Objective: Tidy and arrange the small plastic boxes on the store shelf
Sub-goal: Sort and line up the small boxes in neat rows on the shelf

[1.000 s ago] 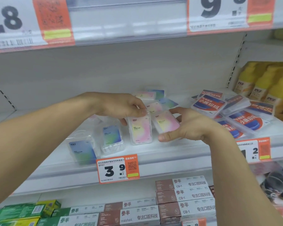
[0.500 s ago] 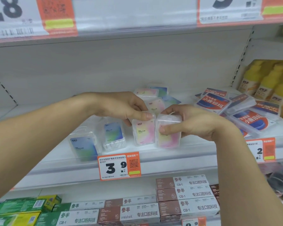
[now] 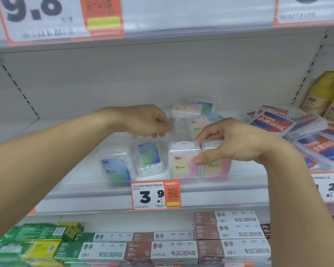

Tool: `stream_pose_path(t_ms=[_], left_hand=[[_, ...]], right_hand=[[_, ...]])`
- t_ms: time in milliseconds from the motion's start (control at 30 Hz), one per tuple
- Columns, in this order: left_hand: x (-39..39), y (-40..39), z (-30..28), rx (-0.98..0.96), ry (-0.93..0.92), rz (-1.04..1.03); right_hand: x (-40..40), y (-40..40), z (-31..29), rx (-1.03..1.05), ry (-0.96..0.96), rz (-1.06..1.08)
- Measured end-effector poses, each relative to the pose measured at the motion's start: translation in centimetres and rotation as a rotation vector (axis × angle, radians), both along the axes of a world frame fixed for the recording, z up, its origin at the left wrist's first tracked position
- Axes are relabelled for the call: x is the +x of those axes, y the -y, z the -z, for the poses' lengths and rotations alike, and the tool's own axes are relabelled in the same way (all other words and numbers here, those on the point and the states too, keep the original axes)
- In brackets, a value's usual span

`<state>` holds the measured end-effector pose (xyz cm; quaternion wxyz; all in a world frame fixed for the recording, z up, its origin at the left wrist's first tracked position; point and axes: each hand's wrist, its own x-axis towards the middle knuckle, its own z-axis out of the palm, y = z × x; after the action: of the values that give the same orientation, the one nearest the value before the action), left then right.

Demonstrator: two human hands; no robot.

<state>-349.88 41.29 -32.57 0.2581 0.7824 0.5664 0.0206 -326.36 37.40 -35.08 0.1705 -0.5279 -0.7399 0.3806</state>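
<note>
Right hand (image 3: 237,145) grips upright pink box (image 3: 213,162); loose boxes (image 3: 187,110) lie at 12 o'clock, nearer your left hand (image 3: 148,122), fingers curled, grip unclear.

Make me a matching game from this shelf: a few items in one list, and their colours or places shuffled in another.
Items:
1. 3.9 tag
2. bottles
3. right hand
4. leftmost box

Descriptions:
A. yellow, far right
B. blue-green label
C. orange and white, on the shelf edge
D. on a pink box

Pairs: 1-C, 2-A, 3-D, 4-B
</note>
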Motion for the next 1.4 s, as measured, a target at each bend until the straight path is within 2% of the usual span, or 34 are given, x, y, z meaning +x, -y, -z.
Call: stream_pose_path(t_ms=[67, 133, 200, 300, 567, 867, 967, 1167, 1400], left_hand=[[-1.3, -0.6, 0.2, 0.053, -0.197, -0.025], [-1.8, -0.7, 0.3, 0.028, -0.349, -0.045], [-2.0, -0.8, 0.4, -0.034, -0.414, -0.038], [-2.2, -0.5, 1.2, -0.128, -0.353, -0.022], [-2.6, 1.0, -0.2, -0.023, -0.196, -0.01], [-3.6, 4.8, -0.9, 0.014, -0.022, 0.153], [-4.5, 5.3, -0.6, 0.003, -0.031, 0.151], [-5.5, 6.5, 0.9, 0.066, 0.085, 0.182], [-5.6, 6.6, 1.0, 0.074, 0.064, 0.177]], right_hand=[[0.0, 0.0, -0.1, -0.006, 0.013, -0.002], [-0.1, 0.0, -0.1, -0.014, 0.016, -0.003], [-0.2, 0.0, -0.1, -0.022, 0.006, -0.003], [-0.2, -0.1, 0.0, -0.019, -0.022, 0.004], [-0.3, 0.0, 0.1, -0.026, -0.026, 0.004], [-0.4, 0.3, 0.1, -0.011, -0.038, 0.001], [-0.9, 0.6, 0.1, 0.008, -0.065, -0.014], [-1.1, 0.9, 0.1, 0.009, -0.067, -0.038], [-1.1, 0.8, -0.3, -0.018, -0.049, -0.055]])
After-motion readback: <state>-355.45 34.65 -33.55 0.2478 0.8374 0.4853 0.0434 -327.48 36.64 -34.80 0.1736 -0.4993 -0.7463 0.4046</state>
